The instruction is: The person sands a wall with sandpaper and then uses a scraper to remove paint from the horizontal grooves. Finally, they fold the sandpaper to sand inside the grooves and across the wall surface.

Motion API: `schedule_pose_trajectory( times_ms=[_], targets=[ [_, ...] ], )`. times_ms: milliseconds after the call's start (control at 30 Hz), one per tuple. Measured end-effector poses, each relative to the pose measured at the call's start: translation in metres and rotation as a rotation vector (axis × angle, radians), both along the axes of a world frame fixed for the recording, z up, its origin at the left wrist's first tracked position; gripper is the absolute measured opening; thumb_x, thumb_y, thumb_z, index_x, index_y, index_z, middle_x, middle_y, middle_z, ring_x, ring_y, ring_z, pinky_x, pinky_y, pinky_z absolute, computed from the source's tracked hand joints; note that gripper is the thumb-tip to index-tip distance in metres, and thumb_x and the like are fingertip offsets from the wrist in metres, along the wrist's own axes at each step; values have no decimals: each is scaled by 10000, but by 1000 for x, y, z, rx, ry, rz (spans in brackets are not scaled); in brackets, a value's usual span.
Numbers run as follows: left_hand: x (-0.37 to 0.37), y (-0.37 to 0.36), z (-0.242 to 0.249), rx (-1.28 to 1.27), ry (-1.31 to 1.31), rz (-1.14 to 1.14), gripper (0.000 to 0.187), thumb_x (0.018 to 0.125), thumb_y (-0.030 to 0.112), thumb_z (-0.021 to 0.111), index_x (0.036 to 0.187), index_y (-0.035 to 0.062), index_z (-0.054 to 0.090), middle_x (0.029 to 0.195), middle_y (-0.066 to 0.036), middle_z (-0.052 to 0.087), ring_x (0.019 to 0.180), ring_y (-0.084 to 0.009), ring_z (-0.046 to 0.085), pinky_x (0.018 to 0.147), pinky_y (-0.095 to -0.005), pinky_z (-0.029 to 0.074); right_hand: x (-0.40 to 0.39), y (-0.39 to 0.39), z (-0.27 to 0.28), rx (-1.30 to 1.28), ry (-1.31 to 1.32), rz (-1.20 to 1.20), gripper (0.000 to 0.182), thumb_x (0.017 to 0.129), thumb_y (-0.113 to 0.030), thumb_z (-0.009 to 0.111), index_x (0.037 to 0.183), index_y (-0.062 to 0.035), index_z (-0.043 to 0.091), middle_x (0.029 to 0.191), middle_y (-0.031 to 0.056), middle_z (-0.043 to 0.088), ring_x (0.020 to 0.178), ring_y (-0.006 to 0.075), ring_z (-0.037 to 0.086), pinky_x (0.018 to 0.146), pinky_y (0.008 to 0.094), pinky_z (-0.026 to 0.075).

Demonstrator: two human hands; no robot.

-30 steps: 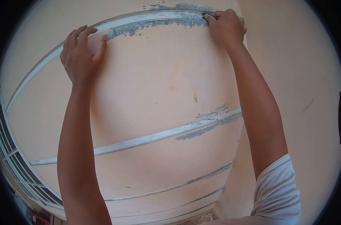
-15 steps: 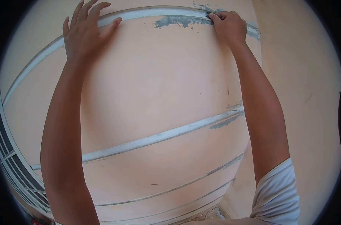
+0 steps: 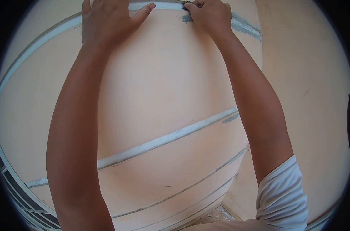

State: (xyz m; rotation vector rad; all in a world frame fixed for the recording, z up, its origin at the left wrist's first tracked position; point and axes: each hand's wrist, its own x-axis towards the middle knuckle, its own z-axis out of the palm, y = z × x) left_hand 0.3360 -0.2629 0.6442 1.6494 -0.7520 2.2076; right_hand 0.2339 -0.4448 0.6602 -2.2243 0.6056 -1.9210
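My left hand (image 3: 107, 23) lies against the peach-coloured wall (image 3: 163, 69) with its thumb stretched out, over the upper white strip (image 3: 163, 5) that runs across the wall. The tops of its fingers are cut off by the upper edge of the view. Farther right on the same strip, my right hand (image 3: 213, 17) is closed, pinching a small dark piece (image 3: 186, 6) against the strip. Its exact kind is too hidden to tell. Grey smears (image 3: 246, 30) mark the strip and wall to the right of this hand.
Below runs a second white strip (image 3: 167, 138), with thinner grey lines (image 3: 182, 186) under it. A wall corner stands at the right. Lower left is a barred window (image 3: 23, 192). Rubble (image 3: 211, 217) shows on the ground at the bottom.
My right hand has moved left along the strip with the dark piece. My left hand appears farther right and higher in view. The view has shifted, and less grey smear shows beside the right hand.
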Motion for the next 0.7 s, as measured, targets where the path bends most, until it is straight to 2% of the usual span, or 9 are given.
schedule_pose_trajectory(
  times_ms=[67, 167, 267, 400, 467, 500, 567, 667, 700],
  targets=[
    [-2, -2, -1, -3, 5, 31, 553, 939, 514, 649, 1384, 220, 504, 1532, -101, 438, 1540, -290, 243, 1276, -516, 147, 21, 3, -4, -360, -191, -115, 308, 935, -332, 708, 924, -44, 817, 982, 174, 739, 886, 293, 706, 831, 436, 541],
    [-1, -4, 1, -4, 5, 56, 556, 937, 509, 653, 1386, 217, 503, 1536, -102, 434, 1541, -289, 241, 1277, -515, 147, -6, -1, -9, -220, -33, 38, 314, 936, -333, 706, 919, -39, 816, 961, 172, 744, 906, 292, 700, 854, 430, 535],
    [-2, -2, 0, -10, 18, 41, 560, 933, 503, 662, 1384, 211, 503, 1536, -105, 435, 1540, -292, 243, 1276, -519, 150, -20, -47, -3, -164, 11, -2, 326, 933, -344, 707, 929, -35, 811, 957, 187, 735, 921, 304, 690, 857, 437, 526],
    [-7, -3, -4, -9, 15, 28, 559, 926, 487, 677, 1378, 205, 508, 1529, -110, 445, 1535, -297, 257, 1273, -523, 160, -4, -35, -3, -109, 50, 5, 319, 928, -349, 712, 933, -46, 812, 938, 201, 730, 905, 304, 695, 848, 422, 531],
    [1, -5, 0, -9, -10, 37, 558, 926, 485, 677, 1378, 205, 508, 1529, -109, 446, 1534, -295, 259, 1273, -520, 164, 26, -37, -4, -530, -250, -44, 318, 928, -349, 712, 916, -47, 810, 869, 206, 733, 786, 302, 707, 766, 410, 545],
    [4, -5, 1, -31, -21, 64, 557, 925, 482, 677, 1378, 204, 507, 1528, -107, 447, 1534, -294, 261, 1272, -518, 167, 14, -34, -3, -529, -252, -49, 318, 928, -349, 712, 916, -47, 810, 869, 206, 733, 786, 302, 707, 766, 410, 545],
    [2, -6, 1, -20, -28, 64, 554, 923, 472, 682, 1375, 202, 509, 1526, -109, 451, 1532, -296, 265, 1271, -517, 171, -13, -15, -6, -189, 30, 149, 329, 928, -349, 713, 894, -35, 804, 821, 192, 739, 745, 296, 697, 740, 401, 538],
    [1, -3, -1, -23, -25, 58, 551, 913, 446, 700, 1367, 196, 515, 1519, -111, 458, 1528, -305, 271, 1267, -518, 179, -23, -58, 0, -135, 64, 63, 349, 936, -346, 707, 881, -12, 792, 826, 183, 746, 746, 287, 690, 723, 407, 525],
    [0, -3, -1, -18, -24, 40, 552, 905, 430, 713, 1363, 192, 518, 1515, -113, 461, 1526, -312, 274, 1264, -521, 184, -22, -49, 0, -143, 67, 68, 349, 936, -346, 707, 881, -12, 792, 826, 183, 746, 746, 287, 690, 723, 407, 525]
  ],
)
